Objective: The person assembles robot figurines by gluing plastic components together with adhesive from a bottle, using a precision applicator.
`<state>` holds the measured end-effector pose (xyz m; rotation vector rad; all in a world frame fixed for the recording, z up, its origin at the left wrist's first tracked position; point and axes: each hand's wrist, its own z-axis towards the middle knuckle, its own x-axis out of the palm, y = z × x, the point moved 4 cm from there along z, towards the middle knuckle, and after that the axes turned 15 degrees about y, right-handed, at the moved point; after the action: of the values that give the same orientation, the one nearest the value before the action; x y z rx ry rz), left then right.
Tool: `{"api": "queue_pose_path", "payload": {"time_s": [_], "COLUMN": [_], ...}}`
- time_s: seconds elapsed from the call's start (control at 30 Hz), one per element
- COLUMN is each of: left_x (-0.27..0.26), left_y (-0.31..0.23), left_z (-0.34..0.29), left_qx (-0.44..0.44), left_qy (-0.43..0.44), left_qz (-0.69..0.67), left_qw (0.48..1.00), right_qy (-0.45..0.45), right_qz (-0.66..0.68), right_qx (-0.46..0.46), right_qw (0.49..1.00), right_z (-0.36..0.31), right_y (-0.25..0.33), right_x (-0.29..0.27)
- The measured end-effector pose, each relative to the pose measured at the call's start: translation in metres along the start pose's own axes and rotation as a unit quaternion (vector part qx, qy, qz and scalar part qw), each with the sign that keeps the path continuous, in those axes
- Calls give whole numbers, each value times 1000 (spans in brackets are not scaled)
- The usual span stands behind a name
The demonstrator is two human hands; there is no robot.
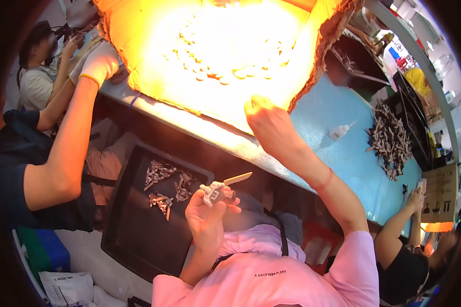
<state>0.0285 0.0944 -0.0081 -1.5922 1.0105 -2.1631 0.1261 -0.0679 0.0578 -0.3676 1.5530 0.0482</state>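
Note:
My left hand (204, 220) is raised over my lap, its fingers pinching a small grey-and-white figurine (215, 193). A flat tan blade-like piece (238, 178) sticks out from the figurine to the right. My right hand (269, 123) reaches up to the front edge of a cardboard box (133, 38) lit glaringly from inside. Its fingers are curled together, and whatever is in them is hidden by the glare. Inside the box lie several small rounded pieces (223, 80), washed out by light. Left of my left hand, a black tray (133, 245) holds small clusters of similar figures (161, 203).
On the blue tabletop (312, 110) stand a small white bottle (338, 132) and, farther right, a heap of small parts (390, 140). A gloved co-worker's arm (69, 148) reaches toward the box's left side. Another person's arms (402, 220) are at the right.

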Motion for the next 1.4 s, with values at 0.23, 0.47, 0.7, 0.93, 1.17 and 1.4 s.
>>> {"api": "queue_pose_path", "payload": {"time_s": [0.23, 0.47, 0.7, 0.93, 1.17, 1.4], "left_x": [-14, -10, -4, 26, 67, 83], "left_y": [-5, -4, 1, 18, 34, 37], "left_z": [-10, -5, -3, 22, 32, 28], "left_qx": [9, -1, -8, 55, 132, 185], "left_qy": [-18, 0, -1, 61, 119, 159], "left_qz": [2, 20, 31, 181, 332, 448], "left_qw": [1000, 1000, 999, 980, 926, 860], "right_qy": [47, -26, -151, -101, -112, -111], "right_qz": [-154, -2, 528, 849, 880, 884], "right_qx": [72, -3, -21, -16, 4, -14], "right_qw": [984, 1000, 835, 518, 461, 453], "right_z": [55, 53, -25, -113, -158, -167], "right_y": [-21, -21, -10, -26, -19, -17], "right_x": [58, 44, -10, 10, -1, -4]}}
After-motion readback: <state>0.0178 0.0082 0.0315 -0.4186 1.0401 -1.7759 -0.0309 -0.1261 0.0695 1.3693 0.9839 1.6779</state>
